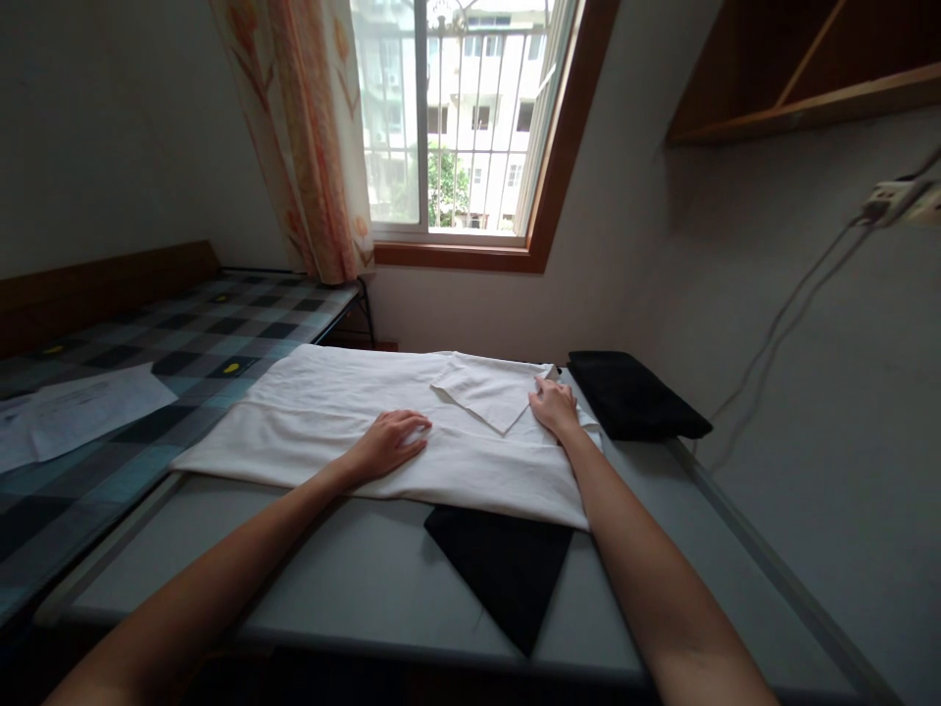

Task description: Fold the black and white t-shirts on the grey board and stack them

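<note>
A white shirt (316, 392) lies spread and partly folded across the table, with a pointed flap like a sleeve (489, 387) turned over on its far right part. My left hand (393, 441) rests palm down on the middle of the shirt, its fingers stretched out. At the right end, my right hand (553, 404) has its fingers curled on the shirt's fabric beside the flap. A black triangular piece of cloth (507, 569) sticks out from beneath the shirt's near edge; whether it belongs to the shirt I cannot tell.
Folded black cloth (632, 394) lies at the table's far right, against the wall. The grey table (330, 579) adjoins a checked bed (250, 333) on the left, where papers (95, 407) lie. Beyond are a curtain (316, 147) and a barred window (477, 127). Cables hang at right.
</note>
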`<state>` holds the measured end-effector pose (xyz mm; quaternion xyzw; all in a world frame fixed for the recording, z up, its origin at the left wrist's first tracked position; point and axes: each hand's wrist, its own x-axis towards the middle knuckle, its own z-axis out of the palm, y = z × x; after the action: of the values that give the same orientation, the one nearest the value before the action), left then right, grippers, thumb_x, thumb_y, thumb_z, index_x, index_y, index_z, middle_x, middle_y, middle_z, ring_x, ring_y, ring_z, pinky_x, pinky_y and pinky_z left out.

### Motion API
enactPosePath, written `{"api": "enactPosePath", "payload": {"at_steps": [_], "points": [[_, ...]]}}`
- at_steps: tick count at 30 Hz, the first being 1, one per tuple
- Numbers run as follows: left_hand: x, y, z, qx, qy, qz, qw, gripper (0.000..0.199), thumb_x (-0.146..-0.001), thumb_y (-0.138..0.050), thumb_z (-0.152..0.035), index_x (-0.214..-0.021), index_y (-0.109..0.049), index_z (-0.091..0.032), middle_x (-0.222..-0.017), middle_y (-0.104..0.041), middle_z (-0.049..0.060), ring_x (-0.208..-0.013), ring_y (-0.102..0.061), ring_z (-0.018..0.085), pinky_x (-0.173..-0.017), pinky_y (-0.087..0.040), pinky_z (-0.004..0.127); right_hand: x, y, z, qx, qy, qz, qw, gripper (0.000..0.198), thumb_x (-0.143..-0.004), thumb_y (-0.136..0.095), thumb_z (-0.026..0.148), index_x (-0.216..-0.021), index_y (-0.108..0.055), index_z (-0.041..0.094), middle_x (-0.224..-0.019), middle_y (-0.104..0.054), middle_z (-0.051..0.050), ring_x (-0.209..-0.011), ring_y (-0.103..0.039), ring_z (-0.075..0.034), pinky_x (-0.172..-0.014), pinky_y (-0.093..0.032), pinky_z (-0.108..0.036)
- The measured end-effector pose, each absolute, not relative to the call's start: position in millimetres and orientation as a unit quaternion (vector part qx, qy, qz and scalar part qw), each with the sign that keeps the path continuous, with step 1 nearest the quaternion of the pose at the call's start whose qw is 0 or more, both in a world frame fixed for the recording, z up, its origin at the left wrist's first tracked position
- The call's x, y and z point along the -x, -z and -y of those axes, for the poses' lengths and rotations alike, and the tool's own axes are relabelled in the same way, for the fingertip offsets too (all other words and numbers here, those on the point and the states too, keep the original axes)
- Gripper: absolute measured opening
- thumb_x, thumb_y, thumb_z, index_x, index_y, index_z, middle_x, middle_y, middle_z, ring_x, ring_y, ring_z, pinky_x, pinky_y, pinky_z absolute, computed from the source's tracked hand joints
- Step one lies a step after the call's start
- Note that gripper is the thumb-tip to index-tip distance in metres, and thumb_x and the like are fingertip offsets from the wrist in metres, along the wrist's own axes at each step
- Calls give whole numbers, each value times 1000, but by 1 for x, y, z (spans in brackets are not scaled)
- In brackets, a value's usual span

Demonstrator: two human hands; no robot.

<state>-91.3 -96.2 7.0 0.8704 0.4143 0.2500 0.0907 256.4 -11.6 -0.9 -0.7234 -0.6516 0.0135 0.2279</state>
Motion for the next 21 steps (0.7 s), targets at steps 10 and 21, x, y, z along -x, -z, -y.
{"api": "enactPosePath", "payload": {"at_steps": [10,21], "points": [[90,-7,97,-868,-241,-426,85,27,-91,-54,-36,-114,-64,-26,-120,-66,4,-115,-58,23,-101,-41,40,-272,4,-16,717,-110,575,379,56,-83,-58,34,-138,-54,21,-112,-70,-10,-107,-62,-29,-94,-47,-42],[88,-9,100,-870,-241,-424,75,25,-91,-54,-35,-113,-63,-25,-119,-65,4,-114,-58,23,-101,-39,39,-267,-20,-47,741,-144,498,428,30,-73,-63,11,-102,-71,17,-113,-65,-15,-100,-63,-27,-88,-49,-40]]}}
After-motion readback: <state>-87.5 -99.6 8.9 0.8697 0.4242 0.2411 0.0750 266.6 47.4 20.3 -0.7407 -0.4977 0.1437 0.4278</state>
